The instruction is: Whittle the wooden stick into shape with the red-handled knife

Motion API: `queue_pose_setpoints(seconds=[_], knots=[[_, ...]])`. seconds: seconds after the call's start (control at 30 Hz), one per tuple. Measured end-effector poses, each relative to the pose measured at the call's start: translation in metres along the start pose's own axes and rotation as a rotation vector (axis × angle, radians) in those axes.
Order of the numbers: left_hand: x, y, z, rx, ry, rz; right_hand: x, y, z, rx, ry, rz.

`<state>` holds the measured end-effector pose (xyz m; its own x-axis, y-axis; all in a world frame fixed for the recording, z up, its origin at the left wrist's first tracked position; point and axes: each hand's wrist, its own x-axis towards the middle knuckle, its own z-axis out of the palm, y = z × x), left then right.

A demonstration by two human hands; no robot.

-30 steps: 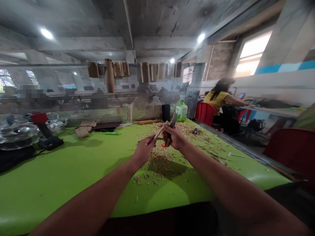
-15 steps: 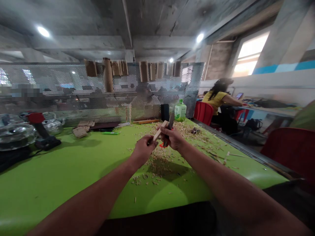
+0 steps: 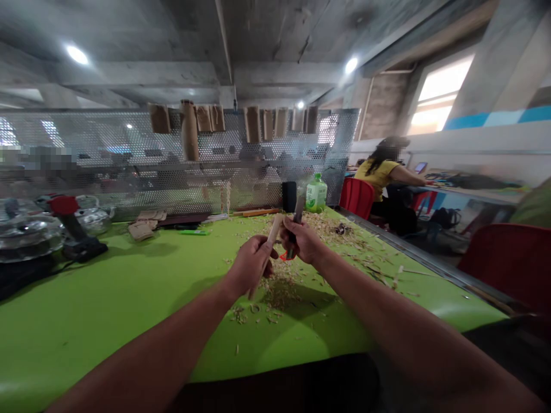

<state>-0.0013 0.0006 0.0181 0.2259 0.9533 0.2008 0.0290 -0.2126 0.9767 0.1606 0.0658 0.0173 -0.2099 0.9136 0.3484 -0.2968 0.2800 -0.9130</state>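
Observation:
My left hand (image 3: 251, 265) is closed around a pale wooden stick (image 3: 274, 230), which slants up and away over the table, its lower end showing below the palm. My right hand (image 3: 303, 242) grips a knife (image 3: 298, 210) with the blade pointing up; its fingertips are close to the stick's upper end. Something orange-red (image 3: 286, 256) shows beneath the right hand. Wood shavings (image 3: 282, 292) lie scattered on the green table (image 3: 142, 298) under and beyond both hands.
A green bottle (image 3: 316, 194) and a black case (image 3: 288, 197) stand at the back by a perforated metal screen (image 3: 150, 183). At left are a red and black power drill (image 3: 71, 223) and glass pots (image 3: 30, 229). A person in yellow (image 3: 379, 175) sits at right.
The stick has turned more upright, and its lower end now shows below my left hand. My left fingers have wrapped further round it. My right hand still has the knife.

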Motion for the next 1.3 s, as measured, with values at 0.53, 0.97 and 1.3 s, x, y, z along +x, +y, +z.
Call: queue_pose_setpoints(seconds=[0.53, 0.97, 1.3], knots=[[0.0, 0.003, 0.001, -0.026, 0.073, -0.045, -0.016, -0.013, 0.021, -1.702, 0.052, -0.077], [-0.002, 0.003, 0.006, 0.002, 0.058, -0.049, -0.005, -0.007, 0.018, -1.807, 0.078, -0.073], [-0.032, 0.012, 0.021, -0.051, -0.135, -0.047, 0.02, -0.026, -0.068, -1.62, 0.467, 0.329]])
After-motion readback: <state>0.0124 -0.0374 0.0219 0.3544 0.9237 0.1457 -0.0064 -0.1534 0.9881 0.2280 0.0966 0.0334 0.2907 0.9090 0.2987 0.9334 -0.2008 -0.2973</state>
